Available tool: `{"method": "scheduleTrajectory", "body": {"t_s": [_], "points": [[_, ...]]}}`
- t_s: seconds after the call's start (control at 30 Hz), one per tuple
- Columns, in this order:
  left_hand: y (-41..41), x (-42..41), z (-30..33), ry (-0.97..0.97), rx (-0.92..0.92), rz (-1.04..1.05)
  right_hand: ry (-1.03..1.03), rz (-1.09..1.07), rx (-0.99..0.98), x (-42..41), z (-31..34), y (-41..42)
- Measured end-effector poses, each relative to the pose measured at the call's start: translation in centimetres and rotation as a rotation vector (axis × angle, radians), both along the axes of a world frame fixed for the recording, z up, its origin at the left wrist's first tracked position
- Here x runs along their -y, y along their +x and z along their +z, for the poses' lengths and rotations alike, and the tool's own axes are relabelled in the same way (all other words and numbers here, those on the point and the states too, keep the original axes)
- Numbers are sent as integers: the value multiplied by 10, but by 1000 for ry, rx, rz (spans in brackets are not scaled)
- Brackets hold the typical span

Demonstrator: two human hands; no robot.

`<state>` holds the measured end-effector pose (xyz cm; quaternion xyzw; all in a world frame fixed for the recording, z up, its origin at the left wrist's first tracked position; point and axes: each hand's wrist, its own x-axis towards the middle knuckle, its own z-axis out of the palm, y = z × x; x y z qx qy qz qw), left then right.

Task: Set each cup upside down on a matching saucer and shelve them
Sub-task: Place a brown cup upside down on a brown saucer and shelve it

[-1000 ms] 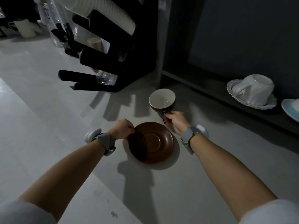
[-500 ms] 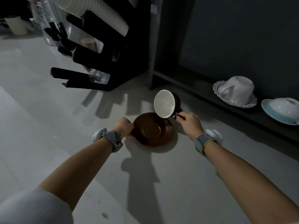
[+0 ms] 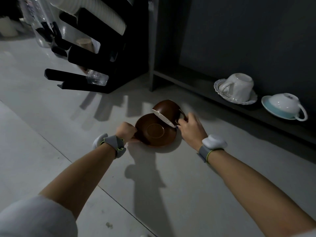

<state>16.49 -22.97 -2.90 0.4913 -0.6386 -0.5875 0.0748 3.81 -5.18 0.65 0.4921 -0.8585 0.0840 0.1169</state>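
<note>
- The brown cup, glazed, rigid and likely chip-prone, is gripped by its handle in the right hand, tilted mouth-down over the brown saucer.
- The saucer's rim is pinched by the left hand.

Shelf: left stretch bare; two cups on saucers crowd the right end. Black rack blocks the worktop's far edge.
</note>
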Motion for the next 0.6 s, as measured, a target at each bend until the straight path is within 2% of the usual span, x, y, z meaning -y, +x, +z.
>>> {"method": "scheduleTrajectory", "body": {"t_s": [0.27,0.6], "points": [[7,-2,0,129,-75,59,62,123,-262,4,-1,18],[7,0,-6,130,-85,24,178,165,-348,9,-11,37]]}}
